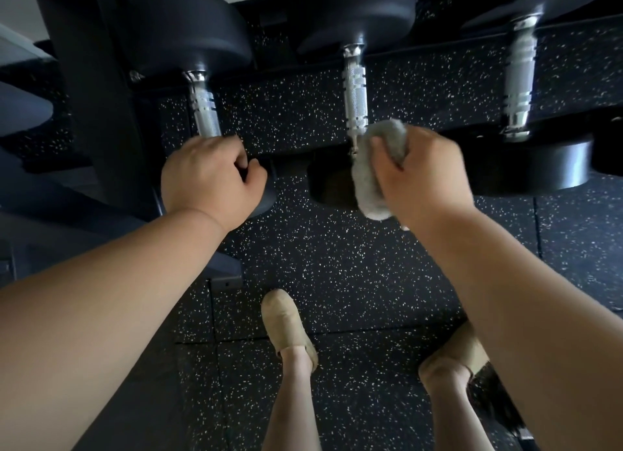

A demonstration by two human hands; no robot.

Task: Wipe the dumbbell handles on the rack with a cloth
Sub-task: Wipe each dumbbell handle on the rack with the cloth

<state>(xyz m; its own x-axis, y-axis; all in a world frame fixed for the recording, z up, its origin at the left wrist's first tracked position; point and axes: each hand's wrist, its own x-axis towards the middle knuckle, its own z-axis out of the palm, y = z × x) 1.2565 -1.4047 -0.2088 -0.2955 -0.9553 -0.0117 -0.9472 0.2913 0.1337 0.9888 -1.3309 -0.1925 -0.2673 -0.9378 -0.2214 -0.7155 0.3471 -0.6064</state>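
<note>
Three black dumbbells lie side by side on a dark rack, their knurled silver handles pointing toward me. My right hand (421, 174) grips a grey cloth (374, 167) at the near end of the middle handle (354, 93). The cloth touches that handle's lower end and hangs down over the near black weight head (328, 184). My left hand (209, 177) is curled round the near end of the left handle (204, 108), hiding that part and most of the head below. The right handle (519, 79) is untouched.
A black rack upright (101, 106) stands at the left. Its rail (438, 61) crosses behind the handles. Speckled black rubber floor tiles (337, 265) lie below. My two feet in tan shoes (286, 325) stand close to the rack.
</note>
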